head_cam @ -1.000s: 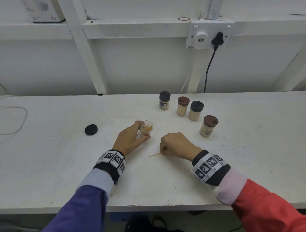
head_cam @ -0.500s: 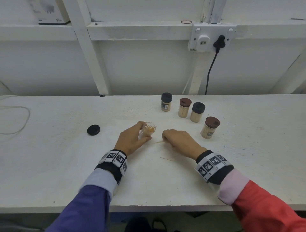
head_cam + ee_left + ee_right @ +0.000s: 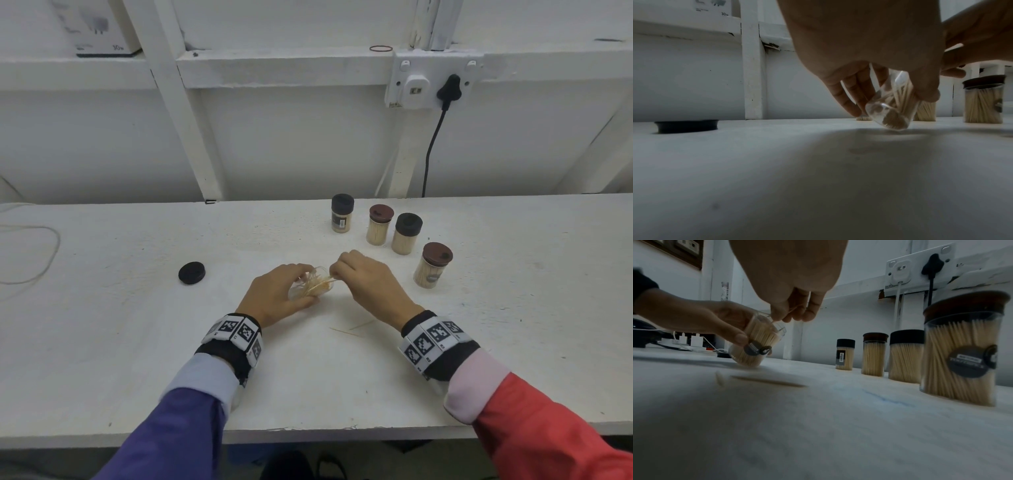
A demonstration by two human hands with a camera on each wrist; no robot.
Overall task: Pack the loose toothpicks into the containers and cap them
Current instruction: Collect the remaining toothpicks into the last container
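Table [image 3: 137,342]: You work at a white bench; everything you need lies within reach of your fingers.
Capped jars [image 3: 406,233]: Four filled jars, lids on, stand in a loose row beyond and to the right of your right fingertips; the nearest [image 3: 960,350] looms large in the right wrist view.
Left hand [image 3: 274,296]: Your fingers and thumb curl round the open jar [image 3: 310,286], tipping its mouth toward your right hand while its base rests on the bench.
Right hand [image 3: 366,279]: A second ago it was down on the bench, gathering sticks nearer to you; now it has come up to the jar's mouth, fingertips pinched on what looks like a toothpick [image 3: 329,279] or a few, feeding them in. How many you hold cannot be told.
Open jar, contents: Already well stocked with sticks, leaning against the wall under your left thumb [image 3: 927,95].
Black cap [image 3: 192,272]: Lies flat, well to the left of your left fingers, apart from everything.
Loose toothpicks [image 3: 346,331]: Two thin sticks remain on the bench, just behind your right wrist.
Meaning for the task: This trip delivers one more pinch; judging by the leftovers, you need one more pickup, then the cap goes on this last jar.
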